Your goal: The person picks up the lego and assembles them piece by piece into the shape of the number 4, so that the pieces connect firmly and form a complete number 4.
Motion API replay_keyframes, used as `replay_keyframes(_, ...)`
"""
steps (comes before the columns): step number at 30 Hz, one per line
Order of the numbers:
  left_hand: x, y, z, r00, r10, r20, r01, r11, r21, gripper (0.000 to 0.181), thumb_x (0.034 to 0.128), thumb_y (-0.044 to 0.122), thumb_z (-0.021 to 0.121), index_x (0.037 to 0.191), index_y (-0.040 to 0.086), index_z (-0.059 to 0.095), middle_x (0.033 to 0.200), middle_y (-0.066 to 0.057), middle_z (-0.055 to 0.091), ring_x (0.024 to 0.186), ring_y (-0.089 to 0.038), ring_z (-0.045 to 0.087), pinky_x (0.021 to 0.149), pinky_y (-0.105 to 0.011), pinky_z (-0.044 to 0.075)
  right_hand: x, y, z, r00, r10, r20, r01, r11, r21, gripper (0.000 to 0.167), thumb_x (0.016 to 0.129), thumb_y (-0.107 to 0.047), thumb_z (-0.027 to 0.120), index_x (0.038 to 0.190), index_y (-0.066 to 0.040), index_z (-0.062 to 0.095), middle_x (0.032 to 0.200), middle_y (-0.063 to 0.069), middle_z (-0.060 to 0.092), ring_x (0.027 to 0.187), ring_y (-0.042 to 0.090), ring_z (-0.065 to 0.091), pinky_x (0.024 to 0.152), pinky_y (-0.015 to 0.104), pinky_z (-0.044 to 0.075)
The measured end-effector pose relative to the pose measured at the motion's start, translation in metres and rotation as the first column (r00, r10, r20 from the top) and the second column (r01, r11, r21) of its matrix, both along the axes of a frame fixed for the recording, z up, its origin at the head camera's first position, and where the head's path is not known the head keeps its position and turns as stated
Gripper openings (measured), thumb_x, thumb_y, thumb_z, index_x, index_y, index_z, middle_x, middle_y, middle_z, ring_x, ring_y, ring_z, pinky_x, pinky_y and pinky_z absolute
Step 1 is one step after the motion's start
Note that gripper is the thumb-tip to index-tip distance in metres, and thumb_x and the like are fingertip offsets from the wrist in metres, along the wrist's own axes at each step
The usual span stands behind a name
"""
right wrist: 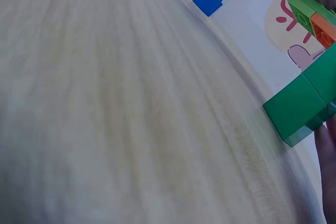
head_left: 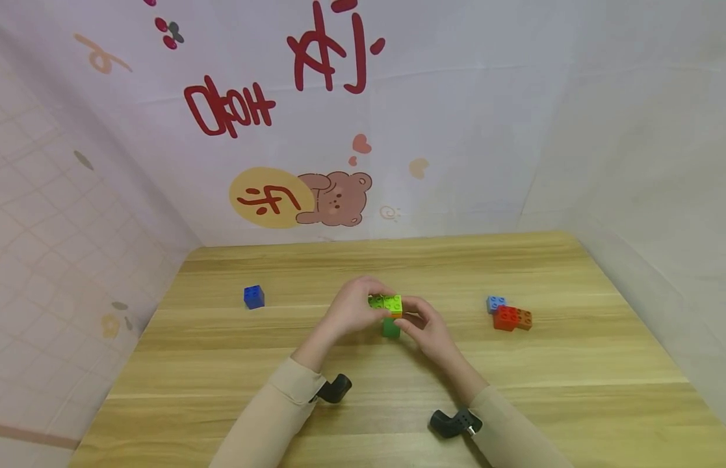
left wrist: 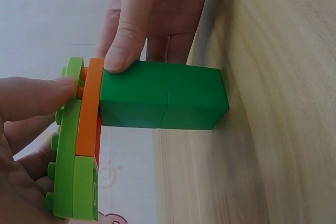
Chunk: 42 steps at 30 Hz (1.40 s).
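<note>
A stack of toy building blocks stands upright at mid-table. Its base is two dark green blocks (left wrist: 165, 95), one on top of the other. Above them sits a thin orange block (left wrist: 89, 116), topped by light green blocks (left wrist: 65, 156) that overhang to one side. My left hand (head_left: 359, 305) pinches the light green top from the left, its thumb near one end. From the right, my right hand (head_left: 431, 331) holds the upper dark green block, thumb on its face and fingers behind. The right wrist view shows the lower dark green block (right wrist: 296, 108) and the overhanging light green part (right wrist: 302, 11).
A dark blue block (head_left: 254, 297) lies at the table's left. On the right, a light blue block (head_left: 496, 303), a red block (head_left: 505, 318) and a brown block (head_left: 524, 318) sit close together. Printed cloth (head_left: 456, 130) walls the back and sides of the wooden table (head_left: 222, 383).
</note>
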<state>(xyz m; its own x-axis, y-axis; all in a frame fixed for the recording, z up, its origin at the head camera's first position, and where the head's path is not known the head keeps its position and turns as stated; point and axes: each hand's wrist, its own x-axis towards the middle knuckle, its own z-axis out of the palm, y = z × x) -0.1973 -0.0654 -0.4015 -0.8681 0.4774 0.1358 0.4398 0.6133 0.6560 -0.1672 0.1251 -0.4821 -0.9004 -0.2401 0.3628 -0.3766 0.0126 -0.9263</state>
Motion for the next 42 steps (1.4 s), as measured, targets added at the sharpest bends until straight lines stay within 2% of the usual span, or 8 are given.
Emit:
replay_keyframes(10,0.000,0.002,0.002,1.000,0.018,0.001,-0.018,1.000,-0.009,0.027,0.0800,0.011,0.083,0.107,0.010,0.077,0.108,-0.002,0.070,0.100,-0.019,0.062,0.088,-0.035,0.051,-0.003,0.001,-0.005,1.000,-0.001,-0.002,0.001,1.000,0.005,0.035,0.089,0.013,0.064,0.123,0.014,0.056,0.121,0.028,0.058,0.112,0.033,0.058,0.096,0.038,0.052)
replay_keyframes(16,0.000,0.002,0.002,1.000,0.021,0.003,-0.021,1.000,-0.002,0.027,0.0791,0.010,0.083,0.105,0.011,0.077,0.106,-0.002,0.070,0.100,-0.020,0.062,0.088,-0.035,0.051,-0.013,0.003,-0.025,1.000,-0.009,0.003,0.009,1.000,-0.005,0.038,0.088,0.015,0.064,0.125,0.012,0.056,0.122,0.027,0.057,0.111,0.019,0.059,0.095,0.034,0.052)
replay_keyframes(19,0.000,0.002,0.001,0.999,0.029,0.013,-0.029,1.000,0.005,0.027,0.0785,0.008,0.083,0.105,0.011,0.078,0.105,-0.001,0.069,0.099,-0.019,0.062,0.087,-0.034,0.051,-0.014,0.004,-0.029,1.000,-0.006,0.002,0.006,1.000,-0.015,0.037,0.089,0.013,0.065,0.125,0.010,0.057,0.123,0.025,0.058,0.111,0.013,0.059,0.095,0.031,0.052)
replay_keyframes(22,0.000,0.002,0.000,0.999,0.031,0.018,-0.032,0.999,0.011,0.027,0.0784,0.007,0.083,0.105,0.011,0.078,0.104,0.000,0.069,0.098,-0.018,0.061,0.086,-0.034,0.051,-0.015,0.004,-0.031,1.000,-0.002,-0.003,0.002,1.000,-0.018,0.036,0.090,0.009,0.066,0.125,0.007,0.058,0.122,0.023,0.059,0.111,0.013,0.059,0.096,0.031,0.051)
replay_keyframes(24,0.000,0.002,0.000,0.999,0.033,0.014,-0.034,0.999,0.011,0.027,0.0785,0.007,0.083,0.105,0.011,0.078,0.104,0.000,0.069,0.097,-0.017,0.061,0.085,-0.033,0.051,-0.014,0.004,-0.031,1.000,0.000,-0.004,0.000,1.000,-0.021,0.036,0.090,0.007,0.067,0.125,0.007,0.058,0.122,0.022,0.059,0.112,0.014,0.059,0.096,0.031,0.051)
replay_keyframes(31,-0.001,0.003,-0.002,0.999,0.034,0.013,-0.034,0.999,-0.005,0.027,0.0783,0.009,0.084,0.104,0.012,0.078,0.103,0.001,0.069,0.096,-0.016,0.062,0.084,-0.033,0.052,-0.001,0.000,-0.001,1.000,-0.006,0.018,0.006,1.000,0.002,0.035,0.089,0.011,0.065,0.123,0.013,0.056,0.121,0.027,0.058,0.110,0.012,0.059,0.096,0.036,0.051)
replay_keyframes(42,-0.004,0.002,0.003,0.999,0.016,0.035,-0.016,1.000,-0.022,0.027,0.0771,0.009,0.085,0.103,0.011,0.079,0.100,0.002,0.070,0.094,-0.015,0.062,0.081,-0.030,0.052,-0.002,0.001,-0.002,1.000,-0.003,-0.019,0.003,1.000,0.012,0.034,0.089,0.012,0.065,0.122,0.013,0.056,0.120,0.027,0.059,0.109,0.013,0.059,0.095,0.035,0.052)
